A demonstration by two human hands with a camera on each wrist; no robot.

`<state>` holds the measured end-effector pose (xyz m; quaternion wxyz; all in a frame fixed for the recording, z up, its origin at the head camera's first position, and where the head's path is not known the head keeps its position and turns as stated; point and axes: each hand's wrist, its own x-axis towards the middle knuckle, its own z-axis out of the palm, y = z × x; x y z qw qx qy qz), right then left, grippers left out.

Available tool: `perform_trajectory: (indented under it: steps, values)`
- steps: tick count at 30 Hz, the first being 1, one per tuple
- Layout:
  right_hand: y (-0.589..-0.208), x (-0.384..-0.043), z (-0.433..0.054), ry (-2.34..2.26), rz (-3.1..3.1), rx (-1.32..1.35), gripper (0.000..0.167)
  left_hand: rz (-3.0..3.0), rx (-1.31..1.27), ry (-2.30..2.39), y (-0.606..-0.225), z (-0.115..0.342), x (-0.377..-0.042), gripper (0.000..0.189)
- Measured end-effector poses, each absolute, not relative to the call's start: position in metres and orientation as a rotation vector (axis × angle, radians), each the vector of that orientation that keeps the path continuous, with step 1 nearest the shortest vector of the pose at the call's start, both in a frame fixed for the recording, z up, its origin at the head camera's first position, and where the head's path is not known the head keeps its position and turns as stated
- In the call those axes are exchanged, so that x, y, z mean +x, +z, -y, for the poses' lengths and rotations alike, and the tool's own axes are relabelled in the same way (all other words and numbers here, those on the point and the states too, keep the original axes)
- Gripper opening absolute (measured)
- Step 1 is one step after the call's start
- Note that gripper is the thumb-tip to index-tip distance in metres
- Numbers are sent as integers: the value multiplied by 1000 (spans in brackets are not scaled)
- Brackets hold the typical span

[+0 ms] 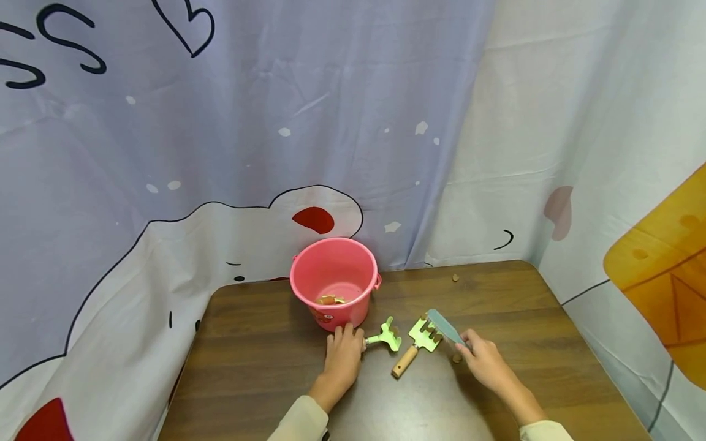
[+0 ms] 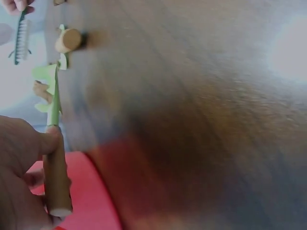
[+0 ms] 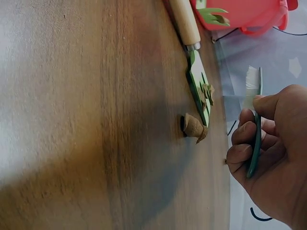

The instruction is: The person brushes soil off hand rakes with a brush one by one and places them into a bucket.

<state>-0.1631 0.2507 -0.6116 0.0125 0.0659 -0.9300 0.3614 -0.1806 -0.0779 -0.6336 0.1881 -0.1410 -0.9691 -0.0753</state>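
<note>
Wood handle [image 2: 57, 184] of the green rake [image 1: 388, 336] is in the L hand [image 1: 343, 356], fingers [image 1: 339, 335] curled round it, prob so the head stays free, just beside the pink bucket [image 1: 358, 312]. R hand [image 1: 486, 362] pinches the teal brush [image 1: 444, 326], bristle end sticking out, imo for reach. Green fork [image 1: 419, 335] lies on the counter [image 1: 248, 367] btwn hands, brown clumps [image 3: 193, 126] at its tines, handy for brushing tbh.

Nook of printed curtains [image 1: 353, 122], wooden table [image 1: 248, 367]
</note>
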Motion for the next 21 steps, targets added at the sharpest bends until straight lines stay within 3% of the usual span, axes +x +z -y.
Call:
perform_trajectory:
  steps: [16, 21]
  values:
    - [-610, -165, -222, 1004, 2747, 345, 12, 2688, -433, -125, -597, 60, -179, 16]
    - [-605, -165, -212, 876, 2602, 435, 17, 2672, -425, -74, -588, 57, -178, 8]
